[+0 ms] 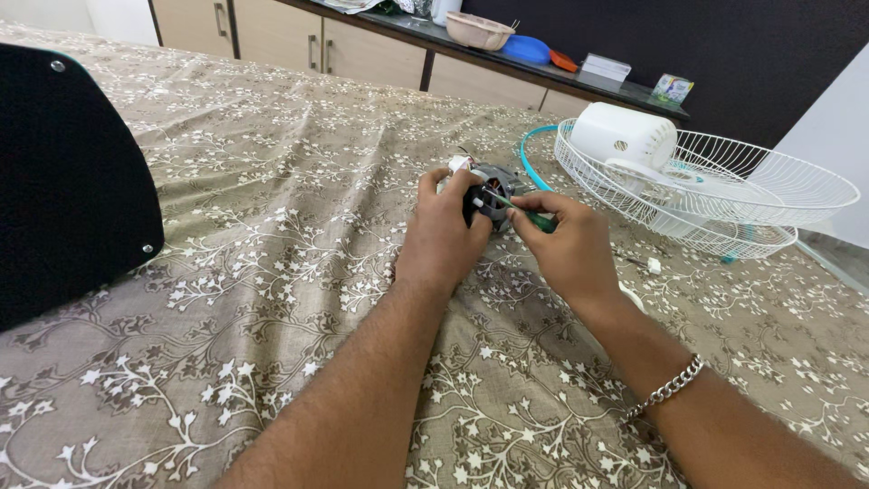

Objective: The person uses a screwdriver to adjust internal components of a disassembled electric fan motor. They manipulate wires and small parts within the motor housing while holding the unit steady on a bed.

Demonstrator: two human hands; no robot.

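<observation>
Forearms reach over patterned bedspread (272, 272). Left hand (445, 237) closed around small fan motor (489, 190) mid-bedspread; right hand (568, 246) pinching green-handled screwdriver (527, 214) against it. Motor looks dense, rigid, metal; best gripped by casing, clear of windings. White fan grille (724, 195) near right edge.

Small boxes (606, 66) (white, green) on counter (543, 68)

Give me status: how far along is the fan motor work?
Done: white wire guard and white housing lie off to the side. In hand: left hand grips the motor; right hand works a green-handled screwdriver into it. Left: motor looks unopened; cannot tell screws.
</observation>
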